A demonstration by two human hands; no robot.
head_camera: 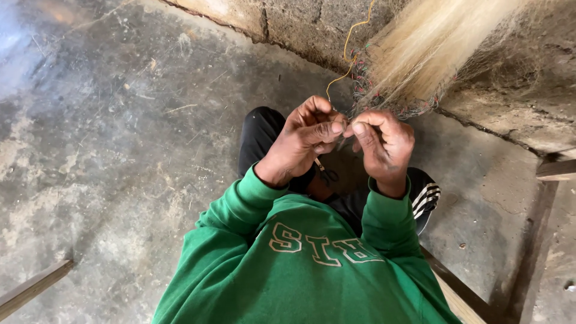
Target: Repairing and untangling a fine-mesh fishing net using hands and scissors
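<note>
My left hand (303,141) and my right hand (384,144) meet in front of my chest, thumbs and forefingers pinched together on the fine mesh of a pale fishing net (420,48). The net hangs in a bunch from the upper right, with a dark beaded edge (366,90) near my fingers. A thin yellow line (348,48) runs up from my left hand. Small scissors (326,174) dangle below my left hand. Green sweatshirt sleeves cover both arms.
I sit over a rough grey concrete floor (120,132). A stone wall base (288,24) runs along the top. Wooden bars show at the lower left (33,288), right edge (555,170) and lower right (459,294). My dark trousers with white stripes (426,198) lie below the hands.
</note>
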